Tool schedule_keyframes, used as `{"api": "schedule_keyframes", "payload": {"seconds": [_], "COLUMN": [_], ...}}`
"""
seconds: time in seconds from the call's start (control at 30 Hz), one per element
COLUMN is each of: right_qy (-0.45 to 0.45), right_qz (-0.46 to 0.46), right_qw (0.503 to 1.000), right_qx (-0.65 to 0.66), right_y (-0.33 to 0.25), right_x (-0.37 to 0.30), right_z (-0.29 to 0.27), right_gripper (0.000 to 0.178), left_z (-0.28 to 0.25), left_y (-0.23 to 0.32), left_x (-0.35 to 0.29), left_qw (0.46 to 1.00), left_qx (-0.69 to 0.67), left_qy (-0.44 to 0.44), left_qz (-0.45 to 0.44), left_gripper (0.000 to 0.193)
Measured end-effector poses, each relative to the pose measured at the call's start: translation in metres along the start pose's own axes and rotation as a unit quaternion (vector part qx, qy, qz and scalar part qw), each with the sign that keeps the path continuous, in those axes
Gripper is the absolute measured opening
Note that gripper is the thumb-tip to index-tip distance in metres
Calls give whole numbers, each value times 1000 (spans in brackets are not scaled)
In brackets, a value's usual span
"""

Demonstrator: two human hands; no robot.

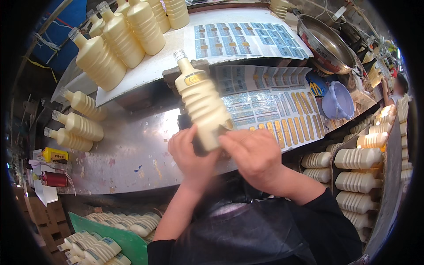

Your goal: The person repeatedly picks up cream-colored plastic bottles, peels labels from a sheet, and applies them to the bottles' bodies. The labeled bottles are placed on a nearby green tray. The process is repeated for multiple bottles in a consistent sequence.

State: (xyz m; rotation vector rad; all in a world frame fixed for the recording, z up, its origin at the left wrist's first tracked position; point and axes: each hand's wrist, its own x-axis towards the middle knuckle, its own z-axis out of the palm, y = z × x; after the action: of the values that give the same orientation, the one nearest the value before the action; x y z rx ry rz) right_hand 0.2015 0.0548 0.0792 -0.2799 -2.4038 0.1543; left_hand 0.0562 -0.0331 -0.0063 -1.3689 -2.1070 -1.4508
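A cream ribbed bottle (pixel 201 99) with a clear screw-thread neck is tilted in front of me, its neck pointing away and slightly left. My left hand (pixel 193 152) is closed round its lower end. A small gold label sits on its shoulder. With my right hand (pixel 254 152) I pinch a small dark-and-gold label (pixel 224 129) against the bottle's lower right side; motion blurs its edges. Right of the bottle, sheets of gold strip labels (pixel 289 132) and blue-and-silver labels (pixel 254 104) lie on the bench.
Several cream bottles (pixel 99 62) stand on the raised white shelf (pixel 176 44); others stand at the bench's left (pixel 79 126). A large pan (pixel 327 39) and a lilac bucket (pixel 338 100) are at the right. Bottles fill a rack (pixel 357 181) and a green crate (pixel 92 225). Yellow and red spools (pixel 55 179) hang left.
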Motion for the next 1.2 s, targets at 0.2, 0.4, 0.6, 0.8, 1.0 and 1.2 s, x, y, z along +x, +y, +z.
{"api": "schedule_keyframes", "payload": {"seconds": [0.2, 0.4, 0.6, 0.8, 1.0, 1.2], "right_qy": [-32, -16, -101, -101, -104, -91], "right_qz": [-10, -12, 172, 230, 317, 422], "right_qw": [998, 998, 978, 962, 938, 884], "right_qx": [57, 65, 52, 111, 94, 180], "right_y": [-11, -16, 3, -11, 15, 32], "right_x": [3, 13, 18, 24, 0, -25], "right_z": [5, 7, 7, 15, 23, 30], "right_gripper": [35, 36, 22, 20, 20, 23], "left_z": [1, 1, -4, -4, -15, 0], "left_y": [-7, -12, -14, -20, -32, -27], "left_x": [-5, -9, -9, -13, -17, -14], "left_qw": [1000, 1000, 999, 998, 978, 934], "left_qx": [-4, -14, -30, -40, -129, -202], "left_qy": [4, 7, -8, -21, -100, -74], "left_qz": [-9, -17, -43, -54, -132, -287], "left_gripper": [67, 69, 75, 77, 83, 77]}}
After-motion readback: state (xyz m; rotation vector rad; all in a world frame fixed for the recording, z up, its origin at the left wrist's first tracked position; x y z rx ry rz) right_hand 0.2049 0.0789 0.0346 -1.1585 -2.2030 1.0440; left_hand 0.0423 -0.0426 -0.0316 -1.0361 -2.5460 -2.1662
